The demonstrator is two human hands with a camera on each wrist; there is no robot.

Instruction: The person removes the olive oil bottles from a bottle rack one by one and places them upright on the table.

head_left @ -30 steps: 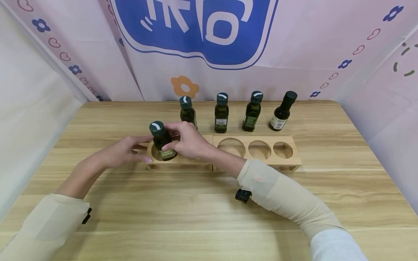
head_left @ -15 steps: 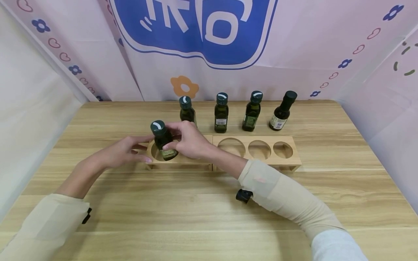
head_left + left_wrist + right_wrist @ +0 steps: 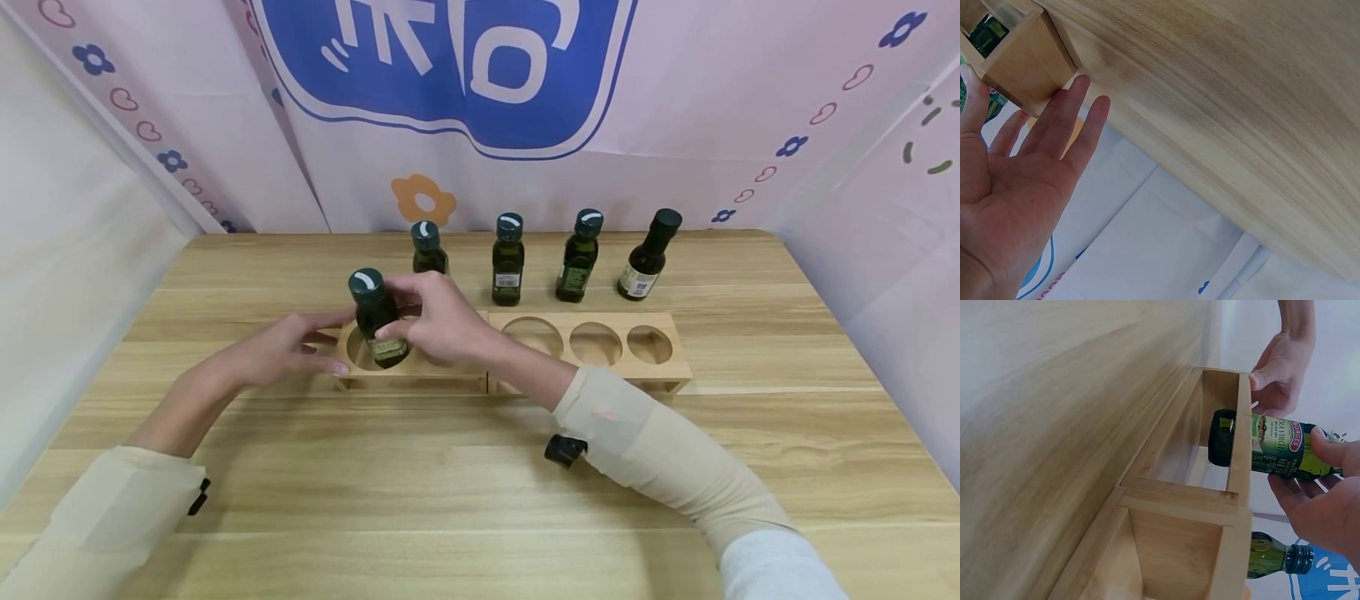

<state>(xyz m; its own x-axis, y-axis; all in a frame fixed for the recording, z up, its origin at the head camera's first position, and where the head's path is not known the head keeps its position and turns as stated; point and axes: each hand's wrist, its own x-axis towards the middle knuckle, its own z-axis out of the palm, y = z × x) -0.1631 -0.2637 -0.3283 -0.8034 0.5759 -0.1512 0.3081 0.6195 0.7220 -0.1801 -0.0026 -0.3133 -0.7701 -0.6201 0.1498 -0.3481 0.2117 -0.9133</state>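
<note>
My right hand (image 3: pixel 444 321) grips a dark green olive oil bottle (image 3: pixel 1280 442) by its upper body, with the thumb on one side and fingers on the other. Tilted slightly, the bottle has its base down through the leftmost round hole of a wooden rack (image 3: pixel 450 367), below the top board in the right wrist view. Its label faces the person. At the rack's left end is my left hand (image 3: pixel 281 352), its fingers fairly straight against the end panel and the thumb at the top edge, as the left wrist view (image 3: pixel 1029 169) hand shows. My right hand hides the rack's other left-half holes.
Behind the rack stand three more green bottles with dark caps, including a middle bottle (image 3: pixel 507 262), and a slimmer dark bottle (image 3: pixel 647 258) at the right. The rack's right half has three round holes of decreasing size. A printed cloth (image 3: pixel 360 158) hangs behind the table (image 3: pixel 480 492).
The bottle in my right hand has risen slightly and shifted a little to the right, the hand moving with it. My left hand stays put at the rack's end.
</note>
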